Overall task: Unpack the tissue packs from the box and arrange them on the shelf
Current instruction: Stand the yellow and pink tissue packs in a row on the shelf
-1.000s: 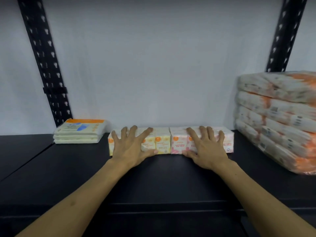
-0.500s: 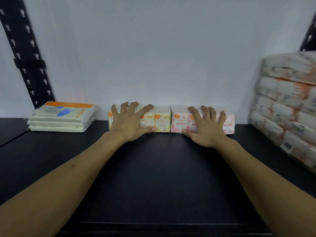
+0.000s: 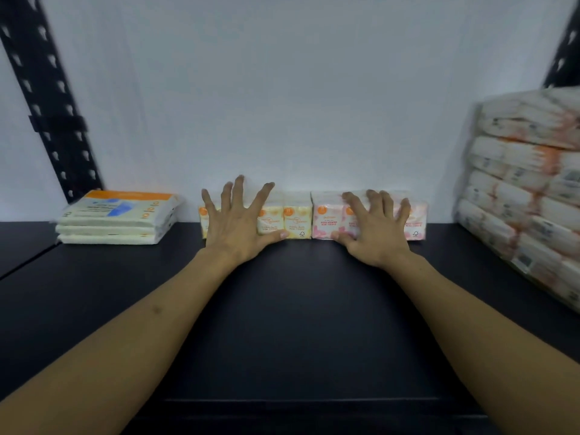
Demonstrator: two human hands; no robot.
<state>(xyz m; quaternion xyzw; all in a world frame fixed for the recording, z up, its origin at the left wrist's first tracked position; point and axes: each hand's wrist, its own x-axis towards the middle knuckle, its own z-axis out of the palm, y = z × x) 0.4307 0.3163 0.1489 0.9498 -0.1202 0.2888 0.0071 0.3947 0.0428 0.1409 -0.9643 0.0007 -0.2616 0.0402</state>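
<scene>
Tissue packs stood in one row at the back of the black shelf [image 3: 292, 324], pushed up against the white wall [image 3: 282, 89]. The yellow tissue packs [image 3: 284, 218] made up the left half of the row and the pink tissue packs [image 3: 326, 219] the right half, the two groups touching in the middle. No box showed in the view.

The left hand [image 3: 240, 226] lay flat against the front of the yellow packs, fingers straight and spread wide, thumb stretched along the shelf at the foot of the row; it pressed rather than gripped. The right hand [image 3: 375, 229] was set on the pink packs with its fingers bent over their top edge and its thumb low against their front, holding them.

To the left of the row, apart from it, lay a flat stack of pale packs [image 3: 114, 219], the top one marked with an orange band and a blue print. To the right, well apart, a tall leaning pile of wrapped bundles [image 3: 527, 196] with orange markings took up the shelf's end, blurred at the picture's edge. Two black perforated uprights [image 3: 47, 98] rose at the left and right sides of the wall. Both forearms reached across the bare front of the shelf.
</scene>
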